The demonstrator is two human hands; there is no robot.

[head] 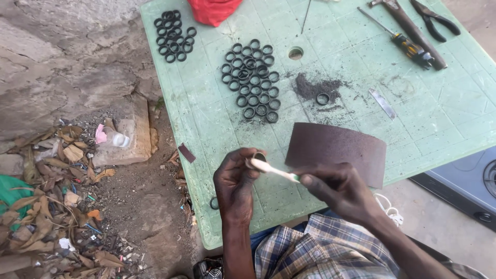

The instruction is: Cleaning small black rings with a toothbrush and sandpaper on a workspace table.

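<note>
Outdoors, on bare stony ground (67,57) with dry leaves and litter (49,206) heaped at 8 o'clock. Filling the upper right, a pale green moulded plastic table (444,111), dusty, with a small round hole (295,52) near its middle. At 5 o'clock, a grey stove corner (473,188) beyond the table edge. Near the table's front edge, at centre, a curved dark brown sheet of abrasive paper (336,150). At 12 o'clock, a crumpled red cloth (213,10). At 1 to 2 o'clock, a rusty brown hammer (413,32), black-handled pliers (436,23) and a screwdriver with yellow and black grip (408,45) lying close together. Left of centre, a large cluster of small black rings (251,80); at 11 o'clock, a smaller cluster of black rings (173,36). Right of the big cluster, a patch of dark filings (312,85) with one lone black ring (323,98) at its edge; further right, a thin metal strip (382,103). At 6 o'clock, left hand (235,181) closed around a small metallic ring (258,156), held upright at the fingertips just above the table's front edge. Beside it, right hand (338,188) pinching a white toothbrush with green neck (274,169), its head touching the held ring.
</note>
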